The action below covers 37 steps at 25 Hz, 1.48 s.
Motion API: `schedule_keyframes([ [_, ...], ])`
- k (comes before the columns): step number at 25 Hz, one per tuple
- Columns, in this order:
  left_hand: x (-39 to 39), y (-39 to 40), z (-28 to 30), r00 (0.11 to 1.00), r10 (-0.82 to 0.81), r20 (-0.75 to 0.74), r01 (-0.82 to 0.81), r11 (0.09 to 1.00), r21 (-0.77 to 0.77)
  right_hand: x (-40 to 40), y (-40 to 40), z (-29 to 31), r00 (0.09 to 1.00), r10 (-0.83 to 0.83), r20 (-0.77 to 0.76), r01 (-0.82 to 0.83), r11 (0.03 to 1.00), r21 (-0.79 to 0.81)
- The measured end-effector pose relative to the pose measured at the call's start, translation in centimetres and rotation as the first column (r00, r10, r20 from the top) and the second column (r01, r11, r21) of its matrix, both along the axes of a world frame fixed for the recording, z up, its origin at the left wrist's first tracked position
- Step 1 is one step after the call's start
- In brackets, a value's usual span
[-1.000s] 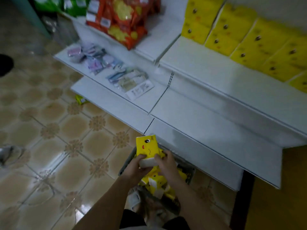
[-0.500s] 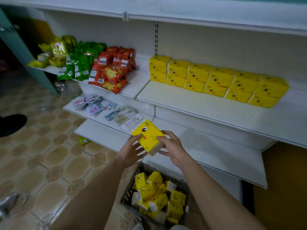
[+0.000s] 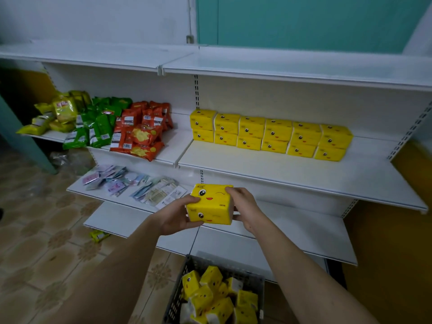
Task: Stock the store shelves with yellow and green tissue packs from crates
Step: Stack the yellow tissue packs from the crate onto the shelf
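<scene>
— White metal shelving [image 3: 292,167] runs along the far wall, with patterned tan floor tiles [image 3: 46,242] to the left and a teal panel [image 3: 304,22] above.

— Where are the tissues?

— Twelve yellow tissue packs [image 3: 271,135] stand in a double-stacked row on the middle shelf, right of the red snack bags [image 3: 140,134] and green snack bags [image 3: 98,127]. Two more yellow packs [image 3: 210,204], one atop the other, sit between the hands, in front of the lower shelves. The left hand [image 3: 177,216] curls round the left end, thumb on the front; the right hand [image 3: 243,209] presses against the right end, fingers wrapped behind.

— And the crate?

— Grey crate [image 3: 182,284], near and low, is cut off by the bottom edge; the loose packs in it are jumbled. The flat sachets [image 3: 131,185] on the lower left shelf are too small to read.

— Anything changed?

— Half a second ago the held packs were tilted and lower; now they're level and raised nearer the shelf.
</scene>
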<state>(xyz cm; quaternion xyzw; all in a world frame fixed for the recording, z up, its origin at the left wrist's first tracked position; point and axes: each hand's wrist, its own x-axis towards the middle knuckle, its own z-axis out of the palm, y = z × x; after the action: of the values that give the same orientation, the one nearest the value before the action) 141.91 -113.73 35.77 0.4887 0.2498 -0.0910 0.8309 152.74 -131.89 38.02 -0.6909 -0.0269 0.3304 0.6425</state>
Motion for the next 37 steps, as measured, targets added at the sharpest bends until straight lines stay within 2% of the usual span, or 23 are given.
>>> schedule_keyframes([
  [5,-0.8,3.4,0.6,0.996,0.077,0.039,-0.078,0.997,0.001,-1.7,4.5,0.3,0.993,-0.053,0.107,0.051,0.998,0.024],
  [10,-2.0,8.1,1.9,0.992,0.115,0.042,-0.118,0.99,0.071,-4.8,10.0,0.1,0.973,-0.047,0.226,0.037,0.998,0.049],
  [13,-1.1,10.7,3.5,0.993,0.097,0.073,-0.106,0.986,0.131,-5.6,12.5,0.3,0.931,-0.091,0.355,0.062,0.994,0.092],
  [18,1.8,11.1,4.3,0.995,0.068,0.07,-0.076,0.991,0.109,-4.1,13.5,-1.3,0.852,-0.105,0.513,0.12,0.993,0.004],
  [22,5.0,10.6,3.8,0.991,0.121,0.065,-0.13,0.975,0.179,-0.5,14.1,-1.5,0.848,-0.127,0.514,0.151,0.989,-0.004],
  [26,7.4,12.3,3.8,0.99,0.142,0.023,-0.14,0.916,0.376,1.9,16.1,-1.7,0.849,-0.104,0.518,0.139,0.99,-0.029],
  [30,9.7,14.5,3.7,0.997,0.073,-0.005,-0.058,0.828,0.557,4.5,17.8,-1.7,0.842,-0.077,0.534,0.157,0.982,-0.106],
  [37,17.1,19.1,0.7,0.996,0.085,0.026,-0.082,0.772,0.631,10.6,22.8,-4.3,0.818,-0.019,0.575,0.246,0.915,-0.319],
])
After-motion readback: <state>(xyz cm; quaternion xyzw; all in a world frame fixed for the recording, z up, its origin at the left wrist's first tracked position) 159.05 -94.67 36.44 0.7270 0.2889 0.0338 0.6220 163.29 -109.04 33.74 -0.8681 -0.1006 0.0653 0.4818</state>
